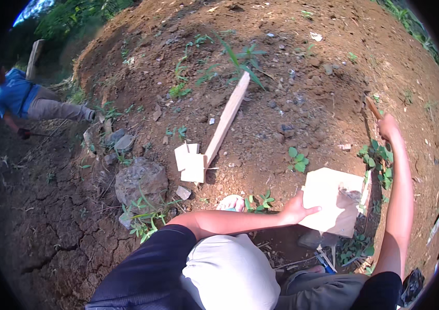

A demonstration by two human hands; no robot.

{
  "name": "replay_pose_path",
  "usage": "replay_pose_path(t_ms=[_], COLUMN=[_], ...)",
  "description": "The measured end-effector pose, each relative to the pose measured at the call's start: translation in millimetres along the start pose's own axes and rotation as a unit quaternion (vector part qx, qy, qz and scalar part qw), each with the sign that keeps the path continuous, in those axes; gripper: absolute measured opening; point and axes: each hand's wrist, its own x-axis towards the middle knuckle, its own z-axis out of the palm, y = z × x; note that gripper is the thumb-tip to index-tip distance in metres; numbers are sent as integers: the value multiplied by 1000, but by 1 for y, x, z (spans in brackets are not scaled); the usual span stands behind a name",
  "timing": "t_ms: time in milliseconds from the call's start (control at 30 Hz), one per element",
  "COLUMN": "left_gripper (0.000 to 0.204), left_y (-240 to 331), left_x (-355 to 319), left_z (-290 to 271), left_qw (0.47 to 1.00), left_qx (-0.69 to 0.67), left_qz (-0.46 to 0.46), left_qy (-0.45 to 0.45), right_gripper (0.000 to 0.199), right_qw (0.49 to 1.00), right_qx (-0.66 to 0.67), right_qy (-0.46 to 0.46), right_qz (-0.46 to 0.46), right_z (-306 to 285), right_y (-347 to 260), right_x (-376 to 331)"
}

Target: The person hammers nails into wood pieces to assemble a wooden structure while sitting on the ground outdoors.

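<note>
My left hand [297, 209] grips the left edge of a pale, squarish wooden block [328, 199], thumb on its face. A shadow falls across the block's right part. Along that right side runs a thin upright strip of wood [366, 189]; whether it is still joined to the block I cannot tell. My right hand [389, 126] is raised to the right, wrapped round the wooden handle of a tool [374, 107]. The tool's dark end is hard to make out against the soil. Under the block sits a dark support [316, 239], mostly hidden.
Ahead lie a long pale wooden stick [227, 120] and several small cut wood pieces [193, 168]. A large rock [141, 181] stands to the left. Wood slivers [328, 257] lie near my leg. Farther left, a person in a blue shirt [17, 94] holds a thin tool.
</note>
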Motion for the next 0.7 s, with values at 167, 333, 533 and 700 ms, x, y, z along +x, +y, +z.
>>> replay_pose_path(t_ms=[167, 333, 533, 700], left_gripper=[60, 69, 67, 65], left_y=[-16, -14, 0, -9], left_x=[18, 7, -2, 7], left_z=[16, 19, 2, 7], left_qw=[991, 993, 993, 991], left_qx=[-93, -48, -82, -76], left_qz=[89, 105, 73, 105], left_qy=[-44, -29, -47, -34], right_gripper=[32, 33, 32, 30], right_qw=[968, 942, 988, 995], right_qx=[-250, -322, -70, -84], right_qy=[16, -95, -135, -51], right_qz=[31, -14, -14, -25], right_z=[10, 34, -49, -81], right_y=[7, 12, -35, -38], right_x=[12, 10, -13, -13])
